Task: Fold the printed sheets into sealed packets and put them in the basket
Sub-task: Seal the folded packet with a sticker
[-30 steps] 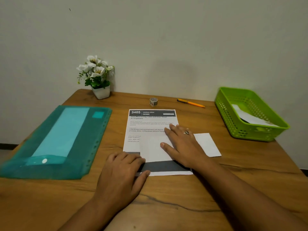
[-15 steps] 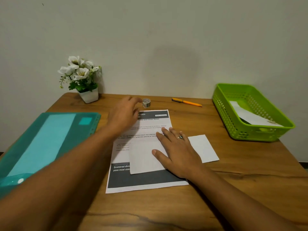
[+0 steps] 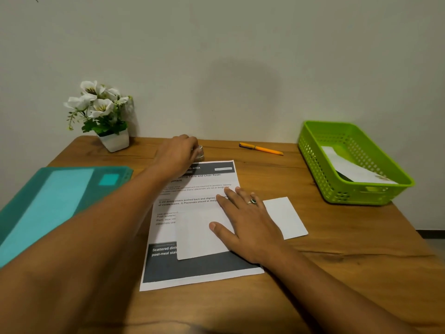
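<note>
On desk [image 3: 337,273]: one printed sheet [image 3: 204,268], right hand [image 3: 250,225] flat atop; left hand [image 3: 178,153] covers one roll [image 3: 200,153], grip unclear.

The printed sheet [image 3: 192,268] lay at the middle of the table [image 3: 349,261], with a blank paper [image 3: 284,218] across it reaching past its right edge and the right hand [image 3: 245,222] flat on both. Just beyond the sheet's far edge sat a small roll [image 3: 200,152] under the left hand [image 3: 179,153], with the flower pot [image 3: 114,141] at the far left and a pen [image 3: 261,148] to the far right. A plastic folder [image 3: 60,201] lay at the left, and the basket [image 3: 313,160] at the right held a folded packet [image 3: 354,169].
</note>
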`<state>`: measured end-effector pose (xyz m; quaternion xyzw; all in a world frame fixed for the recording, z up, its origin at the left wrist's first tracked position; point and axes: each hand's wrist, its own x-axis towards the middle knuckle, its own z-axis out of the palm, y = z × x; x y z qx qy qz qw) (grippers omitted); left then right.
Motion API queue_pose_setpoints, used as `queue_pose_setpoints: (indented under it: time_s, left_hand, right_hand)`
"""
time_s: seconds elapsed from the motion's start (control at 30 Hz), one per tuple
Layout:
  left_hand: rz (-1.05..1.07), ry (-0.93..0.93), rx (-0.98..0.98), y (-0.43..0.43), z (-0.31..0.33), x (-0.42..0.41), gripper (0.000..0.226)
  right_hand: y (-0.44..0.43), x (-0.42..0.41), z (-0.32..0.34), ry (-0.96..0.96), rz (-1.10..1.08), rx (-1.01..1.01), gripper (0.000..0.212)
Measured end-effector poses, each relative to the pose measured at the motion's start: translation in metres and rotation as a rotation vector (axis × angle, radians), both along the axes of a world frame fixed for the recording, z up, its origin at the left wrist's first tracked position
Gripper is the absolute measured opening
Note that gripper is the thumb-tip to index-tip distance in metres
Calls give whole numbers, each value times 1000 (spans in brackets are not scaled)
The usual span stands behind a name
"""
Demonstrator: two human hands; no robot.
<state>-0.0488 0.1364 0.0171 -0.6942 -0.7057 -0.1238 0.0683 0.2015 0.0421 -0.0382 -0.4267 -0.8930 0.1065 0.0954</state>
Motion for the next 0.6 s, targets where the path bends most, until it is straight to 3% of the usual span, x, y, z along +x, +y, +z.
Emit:
queue_pose_setpoints:
  time_s: [0.27,0.47,0.6]
  left_hand:
    - [-107,-96,195,-95,3,37,32]
    - [-110,-267,231,-144,-17,66,28]
    - [-102,-378,228,-155,-29,79,29]
  right_hand:
    - [-3,3,4,75,4,10,70]
    - [-14,8,7,341,-36,169,40]
    - [-18,9,8,404,-50,161,29]
